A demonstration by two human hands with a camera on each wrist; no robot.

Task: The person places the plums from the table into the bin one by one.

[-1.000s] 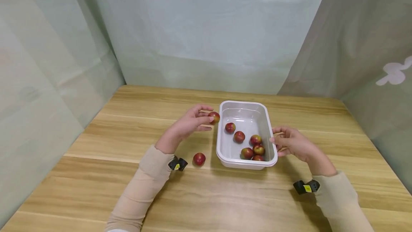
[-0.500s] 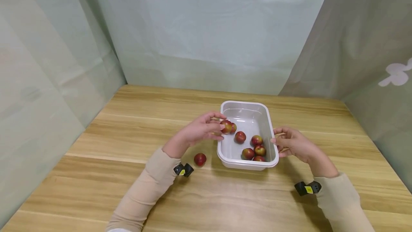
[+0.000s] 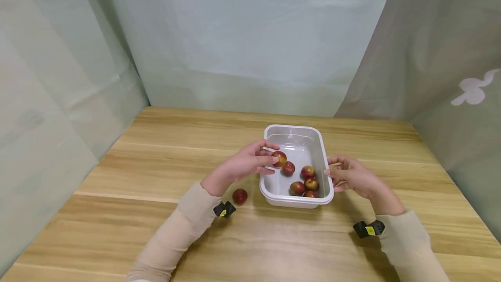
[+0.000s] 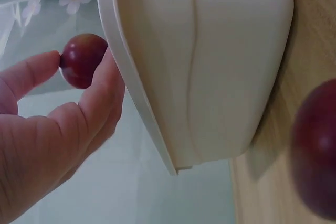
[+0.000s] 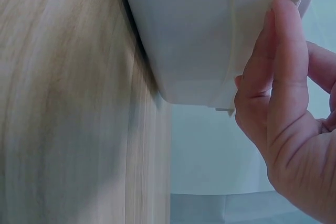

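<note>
From the head view, a white tub (image 3: 295, 134) sits on the wooden counter (image 3: 156, 160). The left hand (image 3: 244, 164) reaches over the left rim of the tub. Its grip is pinched on a red plum (image 3: 279, 158), with fingertips on both sides of it. The held plum is above the tub, just inside the left rim. Five more plums lie in the tub. One (image 3: 288, 168) is right beside the held plum, and four (image 3: 307, 182) sit bunched near the tub's near right corner. One loose plum (image 3: 240, 196) lies on the counter just left of the tub, close to the left wrist. The right hand (image 3: 349, 175) is at the right side of the tub. Its fingers are loosely bent and the fingertips touch the tub's right rim.

From the left wrist view, the thumb and a finger (image 4: 102, 98) press on the red plum (image 4: 82, 67) from two sides. The plum is just past the tub's rim (image 4: 131, 77). The loose plum (image 4: 316, 156) shows as a dark red blur on the counter beside the tub's wall.

From the right wrist view, a straight finger (image 5: 278, 72) lies against the outer wall of the tub (image 5: 199, 35). The grip is loose and holds nothing. The tub stands on the counter (image 5: 68, 119).
</note>
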